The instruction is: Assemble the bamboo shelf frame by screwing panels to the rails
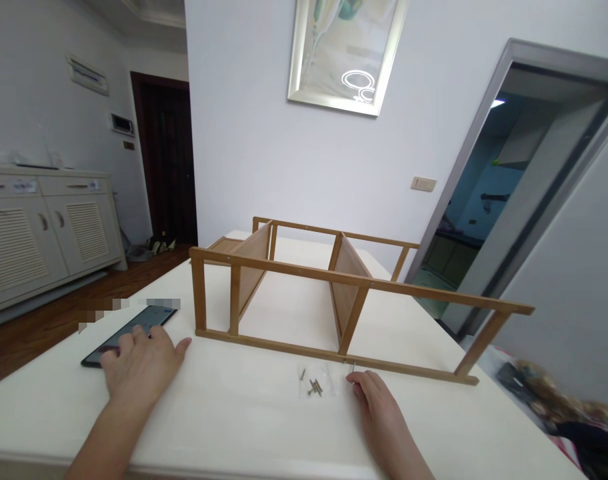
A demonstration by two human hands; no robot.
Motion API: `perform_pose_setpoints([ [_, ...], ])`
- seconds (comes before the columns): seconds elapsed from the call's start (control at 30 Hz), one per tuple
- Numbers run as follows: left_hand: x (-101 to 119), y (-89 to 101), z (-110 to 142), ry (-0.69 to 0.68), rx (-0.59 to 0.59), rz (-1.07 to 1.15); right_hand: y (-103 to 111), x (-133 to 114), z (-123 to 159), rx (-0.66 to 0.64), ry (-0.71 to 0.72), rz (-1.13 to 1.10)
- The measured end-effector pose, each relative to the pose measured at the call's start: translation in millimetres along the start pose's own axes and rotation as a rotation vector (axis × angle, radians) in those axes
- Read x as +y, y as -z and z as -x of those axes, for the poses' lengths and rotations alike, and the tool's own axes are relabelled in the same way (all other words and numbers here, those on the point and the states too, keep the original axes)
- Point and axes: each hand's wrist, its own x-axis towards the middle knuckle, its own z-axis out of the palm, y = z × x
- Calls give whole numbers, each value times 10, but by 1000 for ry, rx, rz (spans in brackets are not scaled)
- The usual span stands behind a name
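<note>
Wooden frame (299,271): one | panels (343,310) inside: two | left fingers (140,331): parted over one tablet (151,317) | right fingers (357,378): pinching one thin rod (353,367)

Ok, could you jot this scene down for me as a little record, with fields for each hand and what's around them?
Left hand: palm down over a dark tablet, seemingly touching it
Right hand: pinching a thin metal piece, too small to identify, near the frame's lower rail
Frame: wooden, on its side, with two boards between its ladder-like sides
Screws: several, on or in a clear bag; can't tell which
Surface: white table
Wall: framed picture
</note>
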Motion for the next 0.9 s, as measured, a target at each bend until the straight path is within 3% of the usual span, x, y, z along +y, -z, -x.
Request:
perform_pose_setpoints([
  [0.13, 259, 169, 185, -175, 133, -1, 13, -11, -6, 25, -4, -3],
  [0.33, 911, 454, 611, -518, 204, 262, 68, -30, -9, 16, 26, 18],
  [0.63, 1726, 722, 979, -836, 76, 445, 113, -106, -43, 92, 18, -18],
  [0.8, 2037, 724, 1040, -1038, 31, 490, 167, -182, -56, 80, -30, -54],
  [0.9, 2147, 662, 946, -1049, -47, 546, 182, -199, -47, 73, -54, -58],
])
